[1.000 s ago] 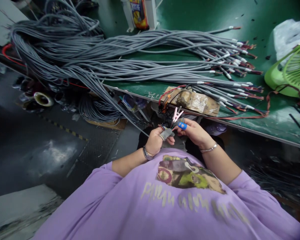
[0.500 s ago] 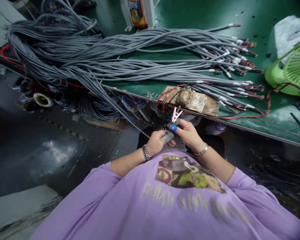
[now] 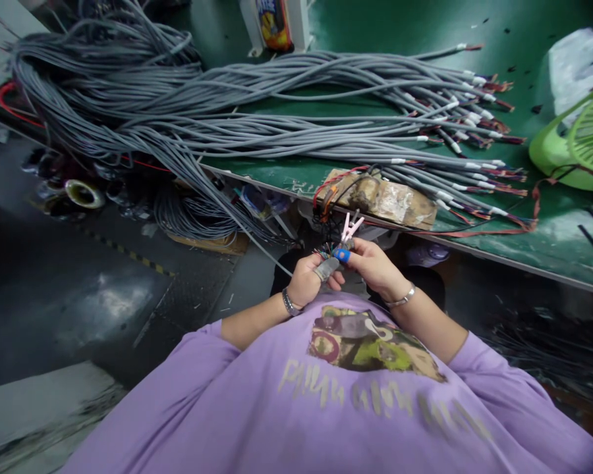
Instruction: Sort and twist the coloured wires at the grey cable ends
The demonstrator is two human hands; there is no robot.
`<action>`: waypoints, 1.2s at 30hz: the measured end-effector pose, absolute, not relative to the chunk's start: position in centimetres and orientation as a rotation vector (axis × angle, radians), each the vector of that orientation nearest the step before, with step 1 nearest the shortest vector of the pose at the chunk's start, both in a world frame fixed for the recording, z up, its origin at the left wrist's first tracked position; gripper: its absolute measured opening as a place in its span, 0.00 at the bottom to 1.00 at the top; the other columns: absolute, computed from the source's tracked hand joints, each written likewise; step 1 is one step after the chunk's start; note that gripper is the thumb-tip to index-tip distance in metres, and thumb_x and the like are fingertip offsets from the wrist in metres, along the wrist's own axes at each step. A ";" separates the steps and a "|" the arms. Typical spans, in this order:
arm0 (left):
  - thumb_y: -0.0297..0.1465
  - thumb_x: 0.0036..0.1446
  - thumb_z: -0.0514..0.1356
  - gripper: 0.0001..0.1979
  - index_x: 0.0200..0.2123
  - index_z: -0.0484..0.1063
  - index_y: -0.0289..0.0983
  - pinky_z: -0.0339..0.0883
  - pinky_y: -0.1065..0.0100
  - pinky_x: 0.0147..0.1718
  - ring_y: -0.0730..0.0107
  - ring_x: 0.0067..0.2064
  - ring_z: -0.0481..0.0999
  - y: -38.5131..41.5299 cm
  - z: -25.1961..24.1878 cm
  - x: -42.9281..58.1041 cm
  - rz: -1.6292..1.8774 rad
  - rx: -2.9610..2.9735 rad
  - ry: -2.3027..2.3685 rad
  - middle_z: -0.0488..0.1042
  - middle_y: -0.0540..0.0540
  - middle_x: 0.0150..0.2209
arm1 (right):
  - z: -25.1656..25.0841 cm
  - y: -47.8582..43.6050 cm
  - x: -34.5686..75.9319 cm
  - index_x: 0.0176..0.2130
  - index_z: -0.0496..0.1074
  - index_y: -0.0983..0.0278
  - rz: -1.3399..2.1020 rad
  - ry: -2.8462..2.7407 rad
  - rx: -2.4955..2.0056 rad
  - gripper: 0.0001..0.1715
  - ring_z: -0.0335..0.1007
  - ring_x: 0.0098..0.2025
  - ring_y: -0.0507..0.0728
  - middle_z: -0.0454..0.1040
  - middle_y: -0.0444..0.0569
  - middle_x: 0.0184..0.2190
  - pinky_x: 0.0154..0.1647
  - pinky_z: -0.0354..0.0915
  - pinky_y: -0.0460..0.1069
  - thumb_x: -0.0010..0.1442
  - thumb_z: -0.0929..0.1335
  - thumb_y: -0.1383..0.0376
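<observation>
In front of my shirt, my left hand (image 3: 307, 280) is closed around the end of a grey cable (image 3: 267, 251) that runs down to it from the bench. Grey tape wraps its thumb. Thin coloured wires (image 3: 325, 253) fan out above that grip. My right hand (image 3: 379, 268), with a blue cover on its thumb, pinches at these wires close to my left thumb; exactly which wires it holds is hidden. Just above the right fingertips stands a pink clothes peg (image 3: 350, 228), near the bench edge.
Long grey cables (image 3: 277, 135) lie across the green bench (image 3: 400, 26), their stripped ends toward the right. A wooden block (image 3: 400, 203) sits at the front edge. The green fan (image 3: 553, 148) and a plastic bag (image 3: 580, 72) are at the right. Coiled cables (image 3: 192, 220) lie below the bench.
My left thumb has shifted slightly up, and the wire ends spread more visibly above it. The right thumb has turned a little and stays by the wires. The view has shifted slightly.
</observation>
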State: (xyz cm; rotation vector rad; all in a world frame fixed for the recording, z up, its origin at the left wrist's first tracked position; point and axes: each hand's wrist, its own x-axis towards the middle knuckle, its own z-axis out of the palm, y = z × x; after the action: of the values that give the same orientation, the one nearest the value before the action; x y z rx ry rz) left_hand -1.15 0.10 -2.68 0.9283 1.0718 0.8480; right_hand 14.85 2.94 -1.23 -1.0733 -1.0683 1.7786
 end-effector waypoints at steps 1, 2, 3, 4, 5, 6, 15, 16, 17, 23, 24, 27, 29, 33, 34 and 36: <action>0.51 0.53 0.65 0.25 0.28 0.73 0.32 0.69 0.73 0.21 0.70 0.21 0.77 0.1 -2.7 -1.2 0.854 0.929 1.081 0.80 0.42 0.25 | -1.2 2.9 14.9 0.29 0.72 0.63 1.757 -1.061 -1.090 0.27 0.60 0.21 0.49 0.69 0.41 0.19 0.23 0.56 0.47 0.42 0.79 0.47; 0.52 0.54 0.64 0.25 0.28 0.73 0.32 0.69 0.73 0.21 0.70 0.21 0.77 0.1 -2.8 -1.2 0.864 0.926 1.088 0.80 0.42 0.26 | -1.2 2.9 14.9 0.28 0.72 0.63 1.730 -1.049 -1.107 0.26 0.60 0.21 0.49 0.70 0.41 0.20 0.24 0.56 0.47 0.42 0.79 0.47; 0.52 0.54 0.64 0.25 0.29 0.73 0.32 0.69 0.73 0.22 0.71 0.21 0.77 0.1 -2.8 -1.2 0.875 0.920 1.093 0.80 0.42 0.26 | -1.2 2.8 14.9 0.28 0.73 0.63 1.702 -1.034 -1.122 0.26 0.59 0.22 0.49 0.70 0.42 0.21 0.24 0.56 0.47 0.41 0.80 0.48; 0.52 0.54 0.64 0.25 0.29 0.73 0.32 0.69 0.73 0.22 0.71 0.22 0.77 0.1 -2.9 -1.2 0.886 0.912 1.096 0.80 0.43 0.27 | -1.2 2.7 14.8 0.28 0.74 0.64 1.676 -1.017 -1.133 0.26 0.59 0.22 0.49 0.71 0.42 0.22 0.24 0.56 0.47 0.40 0.80 0.49; 0.52 0.54 0.64 0.25 0.30 0.73 0.32 0.69 0.73 0.22 0.70 0.22 0.78 0.1 -2.9 -1.2 0.894 0.903 1.100 0.80 0.43 0.27 | -1.2 2.6 14.7 0.28 0.74 0.63 1.656 -0.999 -1.139 0.25 0.58 0.23 0.49 0.71 0.42 0.23 0.25 0.56 0.47 0.40 0.80 0.50; 0.52 0.53 0.64 0.25 0.31 0.74 0.32 0.68 0.73 0.22 0.70 0.22 0.78 0.1 -2.9 -1.1 0.904 0.896 1.104 0.80 0.43 0.27 | -1.2 2.5 14.7 0.28 0.74 0.63 1.643 -0.980 -1.139 0.24 0.58 0.23 0.49 0.71 0.42 0.23 0.25 0.56 0.47 0.40 0.80 0.51; 0.54 0.51 0.65 0.27 0.30 0.72 0.33 0.67 0.73 0.20 0.70 0.21 0.77 0.1 -3.0 -0.8 1.033 0.808 1.124 0.79 0.44 0.24 | -1.9 2.4 14.3 0.24 0.73 0.63 1.659 -0.840 -1.096 0.16 0.56 0.21 0.48 0.68 0.41 0.18 0.23 0.53 0.46 0.42 0.79 0.58; 0.53 0.52 0.65 0.26 0.30 0.72 0.33 0.67 0.73 0.20 0.71 0.21 0.77 0.1 -3.0 -0.8 1.043 0.804 1.119 0.78 0.45 0.24 | -1.9 2.4 14.3 0.24 0.73 0.63 1.667 -0.834 -1.095 0.15 0.56 0.21 0.48 0.68 0.41 0.18 0.23 0.53 0.46 0.42 0.78 0.59; 0.53 0.52 0.65 0.25 0.30 0.72 0.33 0.67 0.73 0.20 0.71 0.21 0.76 0.1 -2.9 -0.8 1.053 0.801 1.117 0.78 0.45 0.24 | -1.9 2.4 14.4 0.23 0.73 0.63 1.670 -0.832 -1.099 0.13 0.56 0.21 0.48 0.68 0.41 0.18 0.23 0.52 0.46 0.42 0.78 0.60; 0.52 0.48 0.67 0.25 0.29 0.71 0.34 0.62 0.75 0.16 0.75 0.17 0.71 0.3 -2.0 -0.8 1.057 0.773 1.135 0.75 0.49 0.21 | -1.8 2.5 14.7 0.21 0.71 0.63 1.684 -0.747 -1.089 0.13 0.56 0.21 0.48 0.65 0.40 0.16 0.22 0.54 0.45 0.41 0.78 0.64; 0.52 0.48 0.67 0.25 0.29 0.71 0.34 0.60 0.75 0.15 0.76 0.16 0.69 0.4 -1.8 -0.9 1.058 0.767 1.139 0.74 0.49 0.19 | -1.9 2.6 14.9 0.21 0.70 0.63 1.694 -0.687 -1.068 0.14 0.56 0.21 0.48 0.64 0.39 0.16 0.22 0.55 0.45 0.41 0.78 0.63; 0.50 0.46 0.68 0.24 0.27 0.71 0.34 0.55 0.76 0.12 0.78 0.14 0.66 0.6 -1.2 -1.2 1.055 0.758 1.113 0.73 0.51 0.17 | -2.0 3.3 15.6 0.25 0.71 0.63 1.735 -0.504 -1.037 0.19 0.58 0.21 0.47 0.67 0.39 0.19 0.22 0.59 0.43 0.41 0.80 0.57; 0.50 0.45 0.68 0.24 0.27 0.71 0.34 0.53 0.76 0.12 0.79 0.13 0.65 0.7 -0.8 -1.4 1.016 0.769 1.066 0.72 0.51 0.17 | -1.9 4.0 16.0 0.29 0.72 0.63 1.795 -0.448 -1.071 0.22 0.61 0.22 0.48 0.71 0.42 0.23 0.22 0.61 0.43 0.45 0.79 0.51; 0.52 0.43 0.70 0.26 0.27 0.72 0.33 0.53 0.75 0.11 0.78 0.12 0.64 1.1 -0.1 -1.4 0.824 0.816 0.979 0.72 0.50 0.16 | -1.6 5.3 16.1 0.31 0.72 0.63 1.895 -0.506 -1.041 0.28 0.65 0.24 0.49 0.74 0.45 0.26 0.23 0.63 0.43 0.51 0.74 0.42; 0.52 0.42 0.70 0.26 0.27 0.72 0.33 0.52 0.75 0.11 0.78 0.12 0.64 1.2 0.0 -1.3 0.778 0.827 0.956 0.71 0.50 0.16 | -1.5 5.6 16.0 0.31 0.72 0.63 1.897 -0.552 -1.001 0.28 0.65 0.24 0.49 0.74 0.45 0.26 0.23 0.63 0.44 0.51 0.74 0.41; 0.52 0.42 0.70 0.27 0.27 0.72 0.33 0.50 0.75 0.10 0.78 0.12 0.63 1.7 0.3 -1.1 0.713 0.842 0.909 0.70 0.50 0.15 | -1.6 6.0 15.7 0.31 0.73 0.63 1.873 -0.643 -0.932 0.29 0.64 0.24 0.48 0.74 0.44 0.26 0.23 0.62 0.44 0.50 0.74 0.40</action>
State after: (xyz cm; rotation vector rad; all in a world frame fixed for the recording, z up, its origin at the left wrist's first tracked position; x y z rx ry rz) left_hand -1.08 1.65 0.25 0.8422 0.9091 0.7126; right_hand 15.68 5.96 -1.61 -0.9321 -0.6425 1.8725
